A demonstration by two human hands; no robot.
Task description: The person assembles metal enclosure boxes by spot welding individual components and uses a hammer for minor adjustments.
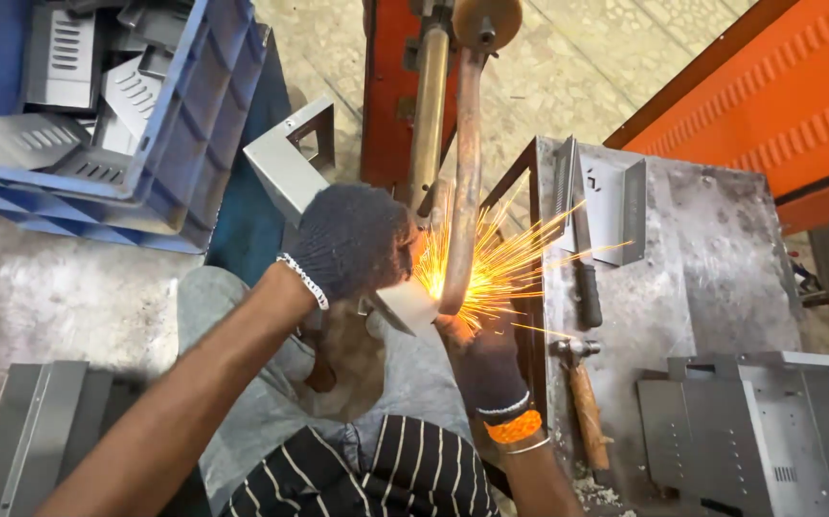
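I see both hands in dark knitted gloves working at the curved copper arm (462,182) of a welding machine, where a burst of orange sparks (491,268) flies out. My left hand (352,239) has its fingers closed around a grey sheet-metal bracket (290,168), which sticks up and away past the glove toward the blue crate (194,134). The bracket's lower end (405,304) sits right at the tip of the copper arm, in the sparks. My right hand (486,369) is below the sparks, just under that end of the bracket; I cannot tell whether its fingers grip it or only steady it.

The blue crate holds more grey slotted metal parts. To the right, a steel desk (711,258) carries a folded grey metal piece (615,206), a black-handled tool (585,278) and a wooden-handled hammer (582,393). A larger grey metal panel (749,436) lies near the desk's front corner.
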